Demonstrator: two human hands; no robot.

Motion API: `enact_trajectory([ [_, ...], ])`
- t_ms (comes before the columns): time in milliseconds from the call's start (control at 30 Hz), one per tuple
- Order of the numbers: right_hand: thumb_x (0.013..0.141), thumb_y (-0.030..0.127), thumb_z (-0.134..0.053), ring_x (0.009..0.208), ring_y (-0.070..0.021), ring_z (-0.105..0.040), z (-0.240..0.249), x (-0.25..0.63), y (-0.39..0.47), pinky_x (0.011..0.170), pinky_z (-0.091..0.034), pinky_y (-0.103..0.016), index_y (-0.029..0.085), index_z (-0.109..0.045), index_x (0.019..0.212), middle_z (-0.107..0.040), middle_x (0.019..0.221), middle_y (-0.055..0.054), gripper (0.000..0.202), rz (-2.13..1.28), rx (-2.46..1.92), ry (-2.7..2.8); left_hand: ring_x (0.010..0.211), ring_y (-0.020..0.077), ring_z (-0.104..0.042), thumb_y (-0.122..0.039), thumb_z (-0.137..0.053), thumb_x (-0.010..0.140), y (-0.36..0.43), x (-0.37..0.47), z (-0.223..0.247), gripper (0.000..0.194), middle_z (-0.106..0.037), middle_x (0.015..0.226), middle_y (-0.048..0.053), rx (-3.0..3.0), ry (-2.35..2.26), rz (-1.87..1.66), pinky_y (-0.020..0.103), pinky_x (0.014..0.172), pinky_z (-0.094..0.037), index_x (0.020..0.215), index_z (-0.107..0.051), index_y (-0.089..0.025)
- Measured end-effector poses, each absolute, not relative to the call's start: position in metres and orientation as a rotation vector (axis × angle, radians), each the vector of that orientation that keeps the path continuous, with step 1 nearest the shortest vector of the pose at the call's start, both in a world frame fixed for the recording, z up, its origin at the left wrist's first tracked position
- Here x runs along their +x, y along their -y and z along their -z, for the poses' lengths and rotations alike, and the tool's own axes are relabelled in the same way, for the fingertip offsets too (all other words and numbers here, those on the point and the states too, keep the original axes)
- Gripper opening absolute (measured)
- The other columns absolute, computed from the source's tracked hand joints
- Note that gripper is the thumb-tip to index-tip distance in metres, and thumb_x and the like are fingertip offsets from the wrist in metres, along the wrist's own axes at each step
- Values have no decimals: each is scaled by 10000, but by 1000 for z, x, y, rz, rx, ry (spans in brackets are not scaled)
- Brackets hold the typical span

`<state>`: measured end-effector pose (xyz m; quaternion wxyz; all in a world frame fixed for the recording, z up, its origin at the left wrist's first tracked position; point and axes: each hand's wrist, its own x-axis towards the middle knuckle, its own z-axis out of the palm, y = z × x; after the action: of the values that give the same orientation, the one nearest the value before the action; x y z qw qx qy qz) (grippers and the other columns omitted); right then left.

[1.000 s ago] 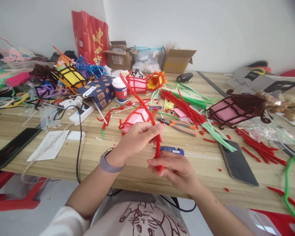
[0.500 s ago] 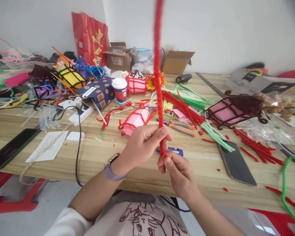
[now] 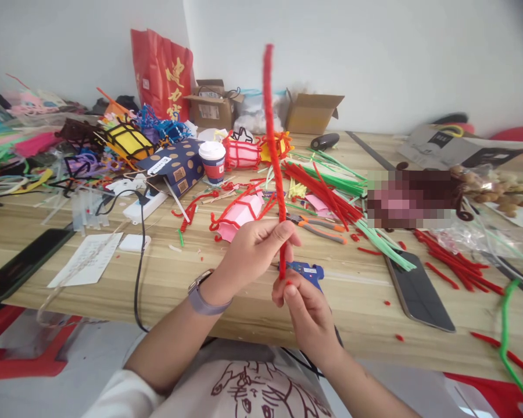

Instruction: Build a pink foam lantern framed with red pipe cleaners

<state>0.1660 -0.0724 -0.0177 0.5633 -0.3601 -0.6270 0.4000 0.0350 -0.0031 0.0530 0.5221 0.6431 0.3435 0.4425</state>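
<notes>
A long red fuzzy stem [image 3: 272, 136] stands nearly upright in front of me, leaning slightly left at its top. My left hand [image 3: 261, 247], with a watch on its wrist, pinches it between thumb and fingers low on its length. Just below, my right hand [image 3: 307, 310] grips the stem's bottom end, where a small red tip shows by the thumb. Behind my right hand lies a blue glue gun [image 3: 307, 271], partly covered. Beyond my left hand sits a pink lantern shape with red edging [image 3: 239, 217], and orange-handled pliers [image 3: 320, 226] lie to its right.
A paper cup [image 3: 212, 162] stands beside a dotted blue box [image 3: 178, 165]. Red stems [image 3: 326, 194] and green ones lie at centre right. A phone [image 3: 421, 293] is at the right, a black cable [image 3: 139, 273] at the left. Colourful craft pieces crowd the far left.
The stem's top has come down into view and farther from the camera. My right hand has shifted slightly left and down, and more of the blue glue gun shows.
</notes>
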Motion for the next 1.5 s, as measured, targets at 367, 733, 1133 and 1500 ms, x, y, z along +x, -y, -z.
enact_trajectory([
  [367,937,338,-603,603,-133,-599,10,182,57,557,-500,-267,287,-728,1124,-666,709,-11,231,-886,-714,1717,541,102,-537,-564,-539,886,-4,33,-49,442,-623,579,10,1356,-749,-1022,218,529,-430,740,-689,-174],
  [733,993,312,-495,594,-124,-599,20,168,63,539,-507,-239,215,-669,864,-662,714,-25,237,-1005,-752,1499,595,106,-600,-516,-545,902,0,31,-50,404,-640,621,6,1423,-739,-1004,215,564,-459,742,-690,-174],
  [1133,996,263,-469,812,-180,-600,10,169,70,721,-473,-300,238,-642,841,-656,819,-35,234,-776,-821,1649,463,88,-564,-541,-520,905,0,32,-47,442,-651,605,7,1458,-714,-907,199,440,-422,765,-668,-149],
  [1500,982,298,-502,927,-205,-512,11,169,78,790,-449,-323,284,-713,911,-557,855,-39,223,-644,-914,1584,540,94,-553,-532,-516,909,-3,32,-48,430,-639,601,7,1446,-739,-964,213,522,-412,771,-677,-158],
])
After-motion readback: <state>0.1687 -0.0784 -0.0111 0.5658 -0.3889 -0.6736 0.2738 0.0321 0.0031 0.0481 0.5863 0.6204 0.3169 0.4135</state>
